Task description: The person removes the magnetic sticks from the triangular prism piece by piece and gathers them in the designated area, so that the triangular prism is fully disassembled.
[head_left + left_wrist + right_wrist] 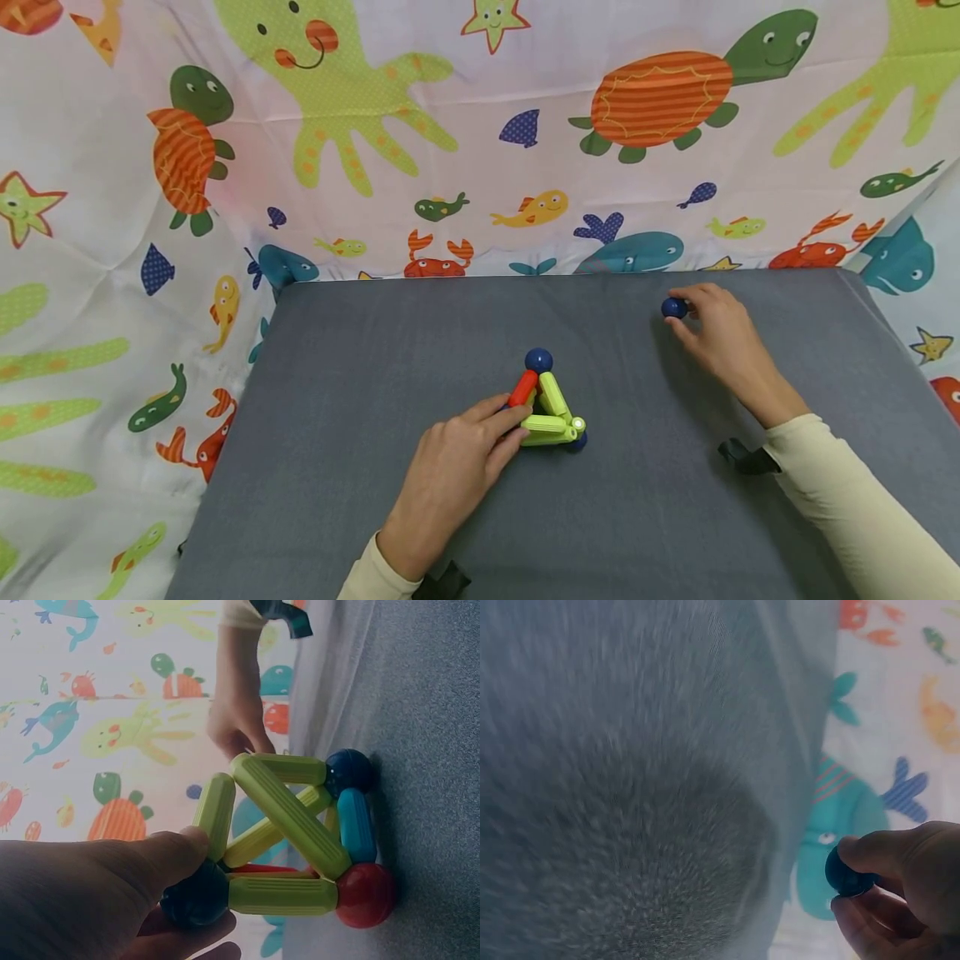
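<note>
Cream sleeves [862, 508] reached in from the near side, with a dark strap [750, 457] at each wrist. Near the middle of the table [337, 375] stood a small frame [555, 395] of sticks and balls, and the left hand [453, 446] pinched a dark blue corner ball [196, 896] on its left side. Well apart, at the far right, the right hand [720, 337] held a loose blue ball [673, 307] in a narrow grip between thumb and fingertips.

Steadiness probably mattered most for the left hand: the sticks looked joined only at their ends, so a hard squeeze could have skewed them. On the frame's right side, stick ends met with no ball showing on top. Gripping the loose ball by its sides seemed sound, as it left much of the surface free.

Plain grey cloth covered the table. Beyond it, and along both sides, hung a white curtain [480, 179] printed with turtles, crabs, fish and whales.
</note>
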`<action>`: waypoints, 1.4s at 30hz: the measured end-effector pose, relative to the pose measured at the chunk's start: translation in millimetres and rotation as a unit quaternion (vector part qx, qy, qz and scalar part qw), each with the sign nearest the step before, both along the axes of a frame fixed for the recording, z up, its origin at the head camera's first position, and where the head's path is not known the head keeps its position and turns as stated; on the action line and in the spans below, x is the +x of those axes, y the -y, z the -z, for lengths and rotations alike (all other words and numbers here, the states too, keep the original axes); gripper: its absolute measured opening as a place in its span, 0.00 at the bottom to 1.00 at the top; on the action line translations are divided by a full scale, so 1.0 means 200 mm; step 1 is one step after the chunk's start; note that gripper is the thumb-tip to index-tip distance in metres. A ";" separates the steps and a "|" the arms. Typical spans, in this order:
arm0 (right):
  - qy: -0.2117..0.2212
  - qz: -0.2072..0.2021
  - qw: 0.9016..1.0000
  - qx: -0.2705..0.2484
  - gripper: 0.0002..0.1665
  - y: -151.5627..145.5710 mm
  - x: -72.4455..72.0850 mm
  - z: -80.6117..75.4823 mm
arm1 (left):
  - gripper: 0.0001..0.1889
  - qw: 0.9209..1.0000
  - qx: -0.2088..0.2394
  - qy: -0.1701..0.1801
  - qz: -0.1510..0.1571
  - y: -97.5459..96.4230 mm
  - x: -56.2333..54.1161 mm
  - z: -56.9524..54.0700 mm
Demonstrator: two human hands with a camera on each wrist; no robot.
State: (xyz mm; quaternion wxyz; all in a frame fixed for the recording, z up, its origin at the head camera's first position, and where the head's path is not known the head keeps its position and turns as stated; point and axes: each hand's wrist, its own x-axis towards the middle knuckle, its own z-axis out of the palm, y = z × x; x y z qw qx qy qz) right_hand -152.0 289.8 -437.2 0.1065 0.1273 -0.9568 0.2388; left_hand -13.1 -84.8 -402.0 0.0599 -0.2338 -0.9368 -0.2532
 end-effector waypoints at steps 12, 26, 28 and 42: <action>0.042 -0.002 0.999 0.027 0.25 -0.03 -0.20 0.06 | 0.16 1.000 0.004 -0.002 0.003 0.01 0.00 0.00; 0.073 0.004 0.997 0.030 0.28 -0.06 -0.24 0.10 | 0.16 1.000 0.003 -0.007 0.005 0.00 0.00 0.00; 0.076 0.009 0.996 0.033 0.29 -0.05 -0.24 0.09 | 0.16 1.000 0.003 -0.009 0.005 0.00 0.00 0.00; 0.042 -0.048 0.997 0.038 0.29 0.20 0.08 -0.19 | 0.16 1.000 -0.003 -0.007 0.000 0.01 0.00 0.00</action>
